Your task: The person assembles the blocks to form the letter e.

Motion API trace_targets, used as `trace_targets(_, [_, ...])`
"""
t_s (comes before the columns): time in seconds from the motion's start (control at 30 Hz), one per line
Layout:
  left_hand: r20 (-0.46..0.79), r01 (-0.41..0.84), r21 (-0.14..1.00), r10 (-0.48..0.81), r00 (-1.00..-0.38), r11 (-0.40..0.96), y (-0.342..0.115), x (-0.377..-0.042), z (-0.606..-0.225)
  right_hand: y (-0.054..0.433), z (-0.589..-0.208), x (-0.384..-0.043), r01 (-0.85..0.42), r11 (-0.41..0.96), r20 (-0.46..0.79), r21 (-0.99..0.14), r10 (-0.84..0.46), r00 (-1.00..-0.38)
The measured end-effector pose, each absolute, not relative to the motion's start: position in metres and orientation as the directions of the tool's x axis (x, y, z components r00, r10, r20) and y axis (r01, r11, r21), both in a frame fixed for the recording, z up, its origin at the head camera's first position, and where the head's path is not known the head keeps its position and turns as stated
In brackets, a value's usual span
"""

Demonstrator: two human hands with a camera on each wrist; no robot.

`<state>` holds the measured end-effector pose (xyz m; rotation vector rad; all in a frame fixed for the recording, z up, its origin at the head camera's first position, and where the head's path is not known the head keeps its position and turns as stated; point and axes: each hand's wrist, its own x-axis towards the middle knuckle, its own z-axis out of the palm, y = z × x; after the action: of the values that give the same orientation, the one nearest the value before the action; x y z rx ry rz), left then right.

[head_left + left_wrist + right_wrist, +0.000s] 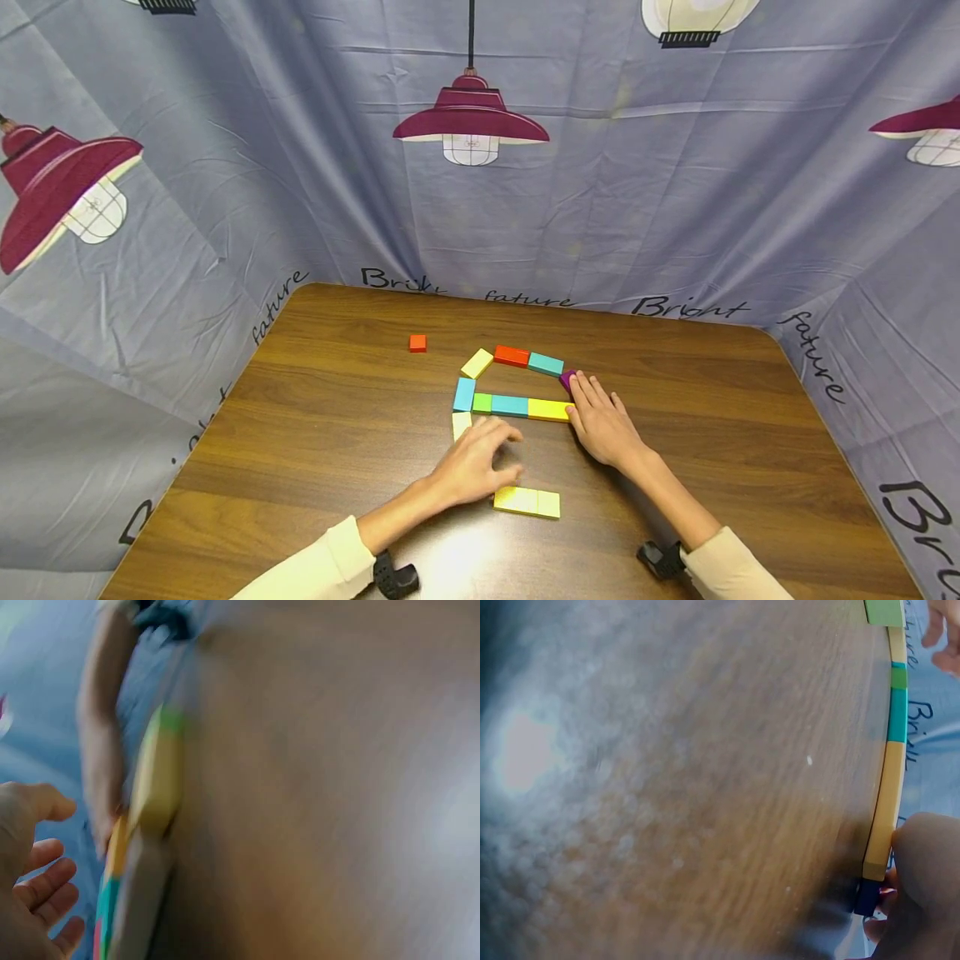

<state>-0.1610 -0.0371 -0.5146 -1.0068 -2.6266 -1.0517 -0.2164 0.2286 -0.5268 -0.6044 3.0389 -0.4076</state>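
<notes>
Coloured blocks lie on the table in a loop. My right hand (603,423) rests at its right side, fingers extended against the purple block (566,379) and thumb at the end of the yellow block (549,409). In the right wrist view, those fingertips are at the dark purple block (867,897), beyond the yellow one (883,810). My left hand (474,463) hovers with thumb and fingers apart, holding nothing. It is between the cream block (461,425), partly hidden by its fingers, and two pale yellow blocks (527,502) lying end to end near me.
The loop also has a blue block (464,395), a pale yellow one (477,363), a red one (512,356) and a teal one (546,364). Green (482,403) and blue-teal (510,406) blocks form the straight row. A small red block (417,343) lies apart, farther left.
</notes>
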Motion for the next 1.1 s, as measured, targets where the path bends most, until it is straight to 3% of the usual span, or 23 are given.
trace_targets(0.2, [0.352,0.482,0.729,0.337,-0.873,0.486,-0.075,-0.201,-0.503,0.229,-0.528,-0.217,-0.372,0.892,0.036,-0.257,-0.376,-0.926])
trace_targets(0.4, [0.27,0.351,0.781,0.228,-0.935,0.516,-0.107,-0.231,-0.506,0.23,-0.529,-0.217,-0.372,0.892,0.041,-0.255,-0.375,-0.926])
trace_targets(0.83, [0.258,0.255,0.82,0.066,-0.964,0.512,-0.154,-0.283,-0.518,0.228,-0.528,-0.217,-0.375,0.889,0.046,-0.262,-0.377,-0.925])
trace_targets(1.1, [0.136,0.175,0.795,0.111,-0.984,0.58,-0.171,-0.3,-0.525,0.228,-0.528,-0.216,-0.372,0.892,0.044,-0.257,-0.374,-0.926])
